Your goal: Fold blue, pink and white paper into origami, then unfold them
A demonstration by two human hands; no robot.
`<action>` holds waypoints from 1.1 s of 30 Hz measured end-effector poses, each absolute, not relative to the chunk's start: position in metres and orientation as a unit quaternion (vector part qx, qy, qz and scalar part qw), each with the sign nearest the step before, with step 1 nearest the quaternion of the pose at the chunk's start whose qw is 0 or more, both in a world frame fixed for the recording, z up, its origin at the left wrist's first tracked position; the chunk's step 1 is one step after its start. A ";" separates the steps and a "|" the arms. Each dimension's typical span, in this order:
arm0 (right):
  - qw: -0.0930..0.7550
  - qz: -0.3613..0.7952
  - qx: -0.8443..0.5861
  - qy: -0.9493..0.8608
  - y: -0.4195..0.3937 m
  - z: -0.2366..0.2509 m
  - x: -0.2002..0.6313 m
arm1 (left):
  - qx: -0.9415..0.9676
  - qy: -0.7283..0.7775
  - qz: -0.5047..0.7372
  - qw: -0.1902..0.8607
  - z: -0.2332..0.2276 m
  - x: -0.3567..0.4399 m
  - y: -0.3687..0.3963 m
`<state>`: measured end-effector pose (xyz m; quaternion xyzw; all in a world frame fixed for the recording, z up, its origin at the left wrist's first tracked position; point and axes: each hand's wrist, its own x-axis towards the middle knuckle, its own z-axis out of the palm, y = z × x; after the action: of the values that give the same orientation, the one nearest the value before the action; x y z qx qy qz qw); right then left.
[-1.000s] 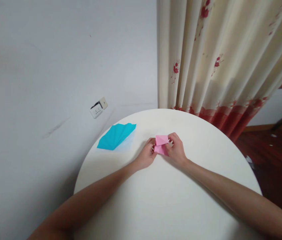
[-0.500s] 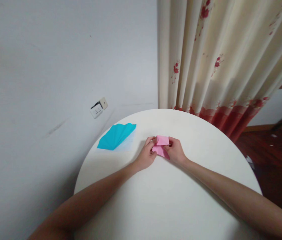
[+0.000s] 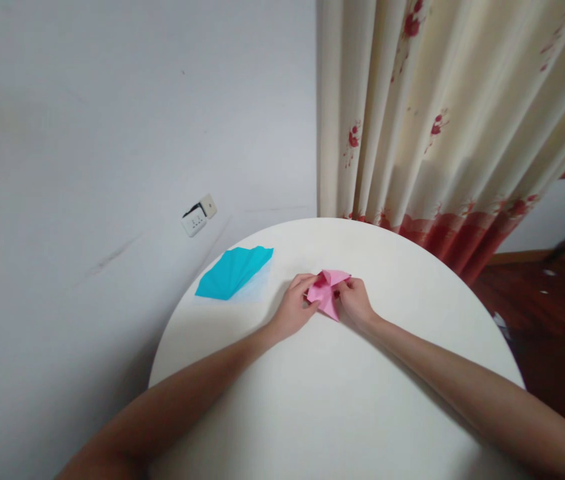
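A piece of pink folded paper (image 3: 323, 293) is held between both hands above the middle of the white round table (image 3: 322, 400). My left hand (image 3: 296, 305) is closed on its left side, with the thumb near the lower edge. On the right, my right hand (image 3: 355, 300) pinches a flap of the paper. The top flap stands partly opened out, and a pointed corner hangs down toward me. Some fingertips are hidden behind the paper.
A creased blue sheet of paper (image 3: 235, 272) lies at the table's left edge, with a pale sheet (image 3: 257, 285) under it. A white wall with a power socket (image 3: 195, 222) borders the left. Behind the table hangs a cream and red curtain (image 3: 412, 167).
The pink paper's small square top flap has been pulled open to the right and now spreads into a pointed shape. My right hand has shifted slightly; the blue paper has stayed put.
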<state>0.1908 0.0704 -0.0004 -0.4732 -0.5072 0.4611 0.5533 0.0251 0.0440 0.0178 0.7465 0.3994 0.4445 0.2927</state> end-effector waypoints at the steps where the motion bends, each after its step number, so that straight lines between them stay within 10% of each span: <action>1: 0.558 0.438 -0.476 -0.519 0.069 0.001 0.192 | 0.747 0.404 0.446 0.284 0.017 0.025 0.045; 10: 0.436 0.074 -0.405 -0.800 0.053 0.025 0.208 | 0.755 0.461 0.421 0.204 0.019 0.022 0.048; 22: 0.548 0.365 -0.460 -0.596 0.068 0.015 0.204 | 0.776 0.435 0.424 0.167 0.018 0.018 0.046; 33: 0.589 0.339 -0.492 -0.545 0.075 0.014 0.207 | 0.850 0.329 0.403 0.076 0.024 0.014 0.045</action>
<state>0.2068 0.0748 0.0142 -0.4922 -0.5445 0.3388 0.5886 0.0138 0.0447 0.0236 0.8505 0.3292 0.4033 0.0756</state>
